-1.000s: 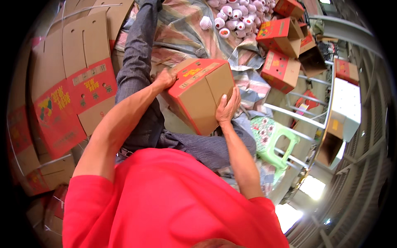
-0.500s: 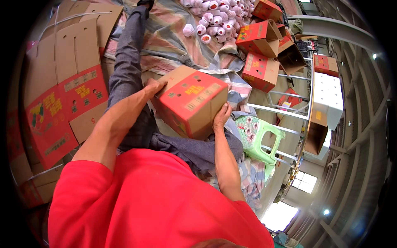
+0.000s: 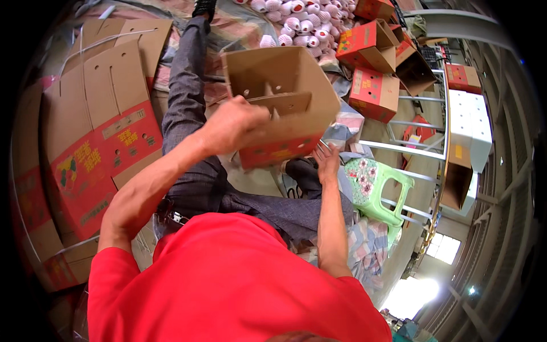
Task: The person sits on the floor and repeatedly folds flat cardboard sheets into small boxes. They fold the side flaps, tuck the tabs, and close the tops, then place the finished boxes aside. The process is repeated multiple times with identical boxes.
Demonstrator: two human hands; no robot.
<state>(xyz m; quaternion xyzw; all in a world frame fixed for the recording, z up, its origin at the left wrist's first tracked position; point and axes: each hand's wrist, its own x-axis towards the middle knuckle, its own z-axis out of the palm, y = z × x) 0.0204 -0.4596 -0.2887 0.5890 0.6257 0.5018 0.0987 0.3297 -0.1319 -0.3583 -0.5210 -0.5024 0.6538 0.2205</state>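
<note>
An open cardboard box (image 3: 325,97), red on its lower side, stands tilted between my legs with its mouth facing me. Inside it shows a cardboard divider (image 3: 293,104). My left hand (image 3: 236,125) is closed in a fist at the box's near left edge, slightly blurred; whatever its fingers hold is hidden. Below the box's right corner, my right hand (image 3: 327,162) has its fingers stretched out and apart. A thin shiny line shows by its fingertips, too small to name.
Flattened red and brown cartons (image 3: 102,154) are stacked at left. Fruit in foam nets (image 3: 310,25) lies heaped on a striped sheet at the top. Red boxes (image 3: 373,94), a green stool (image 3: 379,191) and a metal frame (image 3: 404,147) stand at right.
The box has been turned over from its closed face to its open mouth. My left hand moved from its far left edge to the near edge; my right hand came off its side.
</note>
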